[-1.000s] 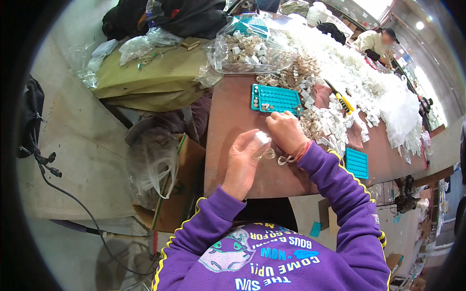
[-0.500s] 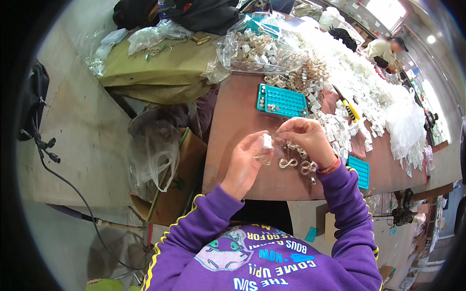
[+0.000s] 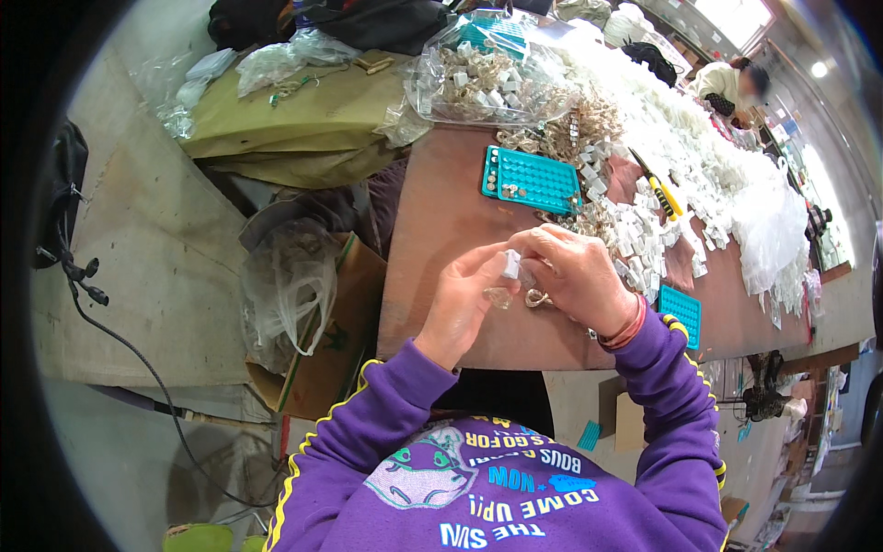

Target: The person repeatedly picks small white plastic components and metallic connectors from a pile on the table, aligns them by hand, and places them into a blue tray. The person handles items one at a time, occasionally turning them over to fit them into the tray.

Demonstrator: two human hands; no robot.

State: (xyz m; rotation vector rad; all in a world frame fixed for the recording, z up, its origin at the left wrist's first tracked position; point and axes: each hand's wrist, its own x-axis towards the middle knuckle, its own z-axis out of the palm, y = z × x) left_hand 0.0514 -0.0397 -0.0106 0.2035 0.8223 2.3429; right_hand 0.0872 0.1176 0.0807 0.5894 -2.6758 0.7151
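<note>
Over the near part of the brown table, my left hand (image 3: 452,308) grips a small white plastic box (image 3: 511,263) between thumb and fingers. A coil of thin pale wire (image 3: 498,296) hangs below it. My right hand (image 3: 581,281) is closed, its bent fingertips at the top of the box; what they pinch, if anything, is hidden. More coiled wire (image 3: 536,298) shows on the table beneath that hand. Beyond the hands lies a teal compartment tray (image 3: 543,172) with several small round silver discs at its left and front edges.
White boxes and wire bundles (image 3: 635,225) heap up at the right, with yellow-and-black pliers (image 3: 664,198) among them. A second teal tray (image 3: 680,317) sits by my right sleeve. A clear bag (image 3: 487,87) of wired boxes is farther back. Another person (image 3: 727,85) works at far right.
My right fingers have moved left, from a small gap away, onto the top of the white box. My left hand keeps its grip; the whole view has shifted slightly.
</note>
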